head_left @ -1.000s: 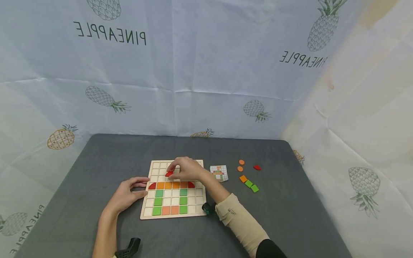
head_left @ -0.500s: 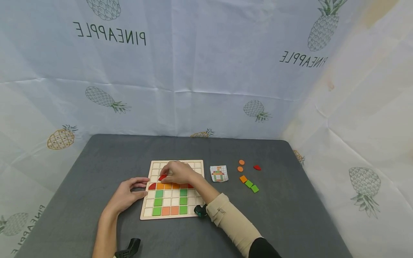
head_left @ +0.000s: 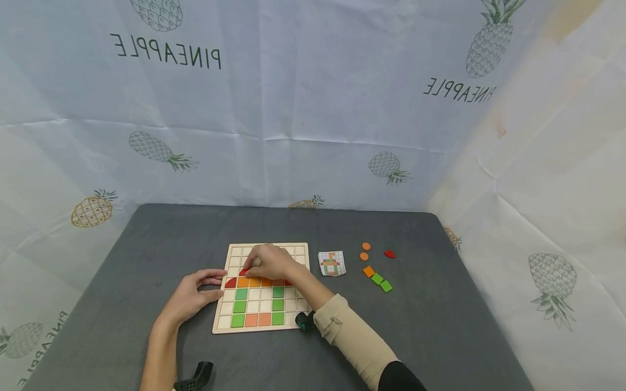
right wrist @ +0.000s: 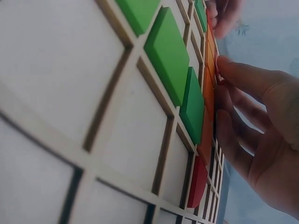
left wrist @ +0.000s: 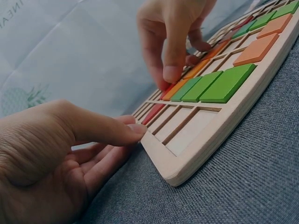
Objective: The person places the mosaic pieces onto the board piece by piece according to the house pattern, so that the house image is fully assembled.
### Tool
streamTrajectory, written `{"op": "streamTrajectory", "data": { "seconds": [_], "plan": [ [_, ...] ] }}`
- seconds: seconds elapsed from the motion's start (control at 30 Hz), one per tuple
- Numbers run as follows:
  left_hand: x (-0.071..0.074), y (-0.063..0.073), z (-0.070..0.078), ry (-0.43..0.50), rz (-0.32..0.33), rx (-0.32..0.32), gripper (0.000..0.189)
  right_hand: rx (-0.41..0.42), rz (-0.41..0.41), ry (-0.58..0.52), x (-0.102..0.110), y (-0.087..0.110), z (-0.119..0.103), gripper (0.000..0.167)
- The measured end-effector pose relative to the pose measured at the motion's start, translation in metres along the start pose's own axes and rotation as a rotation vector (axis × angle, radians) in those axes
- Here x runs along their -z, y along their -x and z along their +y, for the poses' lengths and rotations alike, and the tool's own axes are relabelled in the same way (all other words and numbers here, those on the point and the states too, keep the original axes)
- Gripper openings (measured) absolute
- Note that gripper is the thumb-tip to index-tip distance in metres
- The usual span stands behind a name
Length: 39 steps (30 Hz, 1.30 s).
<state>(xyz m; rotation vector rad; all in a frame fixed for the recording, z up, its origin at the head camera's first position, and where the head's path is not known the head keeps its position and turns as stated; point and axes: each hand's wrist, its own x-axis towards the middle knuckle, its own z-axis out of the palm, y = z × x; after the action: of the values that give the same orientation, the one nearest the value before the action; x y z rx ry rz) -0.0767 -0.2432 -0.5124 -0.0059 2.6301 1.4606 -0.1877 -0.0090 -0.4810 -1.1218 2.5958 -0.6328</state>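
A wooden grid board (head_left: pixel 302 247) lies on the grey table. My right hand (head_left: pixel 269 262) pinches a small red piece with a curved edge (head_left: pixel 243 272) at a cell just above the orange row, near the board's left side. In the left wrist view, its thumb and index finger meet at this piece, low over the grid. My left hand (head_left: pixel 189 293) touches the board's left edge with fingertips and thumb, fingers relaxed. Orange squares (head_left: pixel 254 282) and green squares (head_left: pixel 239 306) sit in cells, with a red quarter-round (head_left: pixel 231 282) at the row's left end.
Right of the board lies a small pattern card (head_left: pixel 332 263). Farther right are two orange discs (head_left: pixel 364 256), a red curved piece (head_left: pixel 389 253), an orange square (head_left: pixel 369 271) and two green squares (head_left: pixel 386 285). A pineapple-print cloth (head_left: pixel 313 163) hangs behind the table.
My right hand has moved left and toward me across the board with the red piece, which now sits lower, against the orange row. My left hand has stayed at the board's edge.
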Motion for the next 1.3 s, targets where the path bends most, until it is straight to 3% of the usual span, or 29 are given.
{"op": "streamTrajectory", "data": {
  "seconds": [0.4, 0.87, 1.3],
  "plan": [
    [-0.001, 0.0, 0.001, 0.009, 0.002, -0.003, 0.055, 0.019, 0.006, -0.007, 0.006, 0.01, 0.005, 0.015],
    [-0.002, 0.0, 0.002, 0.003, 0.012, -0.006, 0.055, 0.013, 0.083, -0.211, 0.04, 0.043, 0.027, 0.022],
    [0.0, -0.001, 0.0, -0.004, 0.01, -0.005, 0.056, -0.012, 0.216, -0.136, 0.073, 0.088, 0.054, 0.025]
  ]
}}
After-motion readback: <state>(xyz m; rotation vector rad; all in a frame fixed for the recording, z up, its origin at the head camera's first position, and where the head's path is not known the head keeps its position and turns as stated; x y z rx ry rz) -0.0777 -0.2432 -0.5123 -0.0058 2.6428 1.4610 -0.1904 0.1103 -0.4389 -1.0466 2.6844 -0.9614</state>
